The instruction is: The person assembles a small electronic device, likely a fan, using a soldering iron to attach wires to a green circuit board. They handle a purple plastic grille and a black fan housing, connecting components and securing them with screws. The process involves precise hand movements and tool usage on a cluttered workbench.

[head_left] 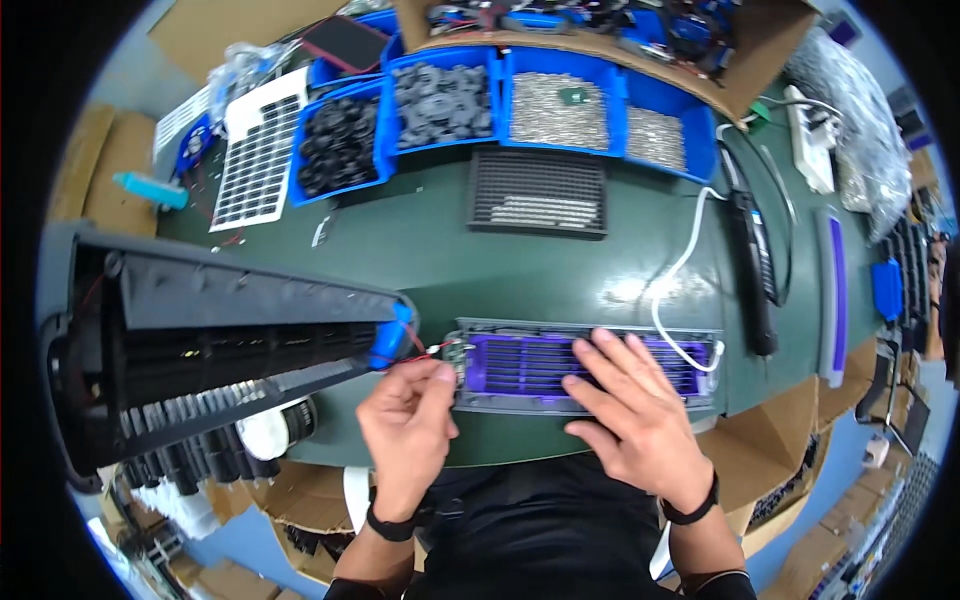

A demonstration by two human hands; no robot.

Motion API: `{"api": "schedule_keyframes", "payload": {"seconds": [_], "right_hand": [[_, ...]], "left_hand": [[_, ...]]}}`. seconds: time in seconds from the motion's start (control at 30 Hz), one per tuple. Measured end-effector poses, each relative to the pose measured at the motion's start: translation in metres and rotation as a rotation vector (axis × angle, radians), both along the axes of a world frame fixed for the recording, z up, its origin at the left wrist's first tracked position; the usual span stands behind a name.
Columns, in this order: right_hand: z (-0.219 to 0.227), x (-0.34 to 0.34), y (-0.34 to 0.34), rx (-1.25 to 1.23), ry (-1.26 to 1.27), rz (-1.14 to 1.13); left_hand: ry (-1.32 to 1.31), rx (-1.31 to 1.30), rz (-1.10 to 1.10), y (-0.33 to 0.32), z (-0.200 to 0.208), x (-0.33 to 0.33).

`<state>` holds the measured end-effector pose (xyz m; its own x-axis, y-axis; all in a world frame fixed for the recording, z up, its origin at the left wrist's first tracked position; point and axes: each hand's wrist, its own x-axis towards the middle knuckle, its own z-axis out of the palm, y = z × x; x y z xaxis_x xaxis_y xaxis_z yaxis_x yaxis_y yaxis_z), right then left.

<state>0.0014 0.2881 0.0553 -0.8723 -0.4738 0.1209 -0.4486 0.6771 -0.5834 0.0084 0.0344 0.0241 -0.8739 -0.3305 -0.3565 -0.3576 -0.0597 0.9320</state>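
A long grey frame with a slatted purple insert, a grille panel [490, 365], lies flat on the table before me. My right hand [635, 415] rests on it with its fingers spread. At the panel's left end sits a small green circuit board [456, 362]. My left hand [408, 415] is pinched beside that board, and what is between its fingertips is too small to make out. Thin red wires [418, 345] run just above these fingertips, from a large dark grey housing [250, 300] toward the board. Blue tape [392, 338] covers the housing's near tip.
Blue bins [447, 142] of small parts line the back, with a black screw tray [538, 215] in front. A white cable [680, 262] loops onto the panel's right end. A black electric screwdriver [755, 270] lies to the right. A white round container [277, 430] sits below the housing.
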Motion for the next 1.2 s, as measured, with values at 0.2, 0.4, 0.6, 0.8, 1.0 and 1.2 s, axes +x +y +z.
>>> {"api": "schedule_keyframes", "payload": {"seconds": [0.2,0.4,0.6,0.8,1.0,1.2], "right_hand": [[-0.004,-0.001,-0.007,0.028,0.025,-0.009],[-0.003,-0.003,-0.004,0.037,0.003,-0.007],[-0.003,-0.003,-0.003,0.027,-0.010,-0.008],[-0.005,-0.003,-0.003,0.025,-0.015,0.000],[-0.006,-0.004,-0.002,0.031,-0.014,0.001],[-0.008,-0.005,-0.002,0.028,-0.011,-0.002]], "left_hand": [[-0.074,-0.013,0.031,0.000,0.009,-0.002],[-0.121,-0.038,0.034,0.004,0.013,-0.005],[-0.042,-0.164,0.014,0.010,0.011,-0.002],[0.150,-0.259,0.018,0.016,0.003,0.004],[0.206,-0.470,-0.028,0.017,-0.002,-0.003],[0.297,-0.619,-0.074,0.020,-0.009,-0.010]]}}
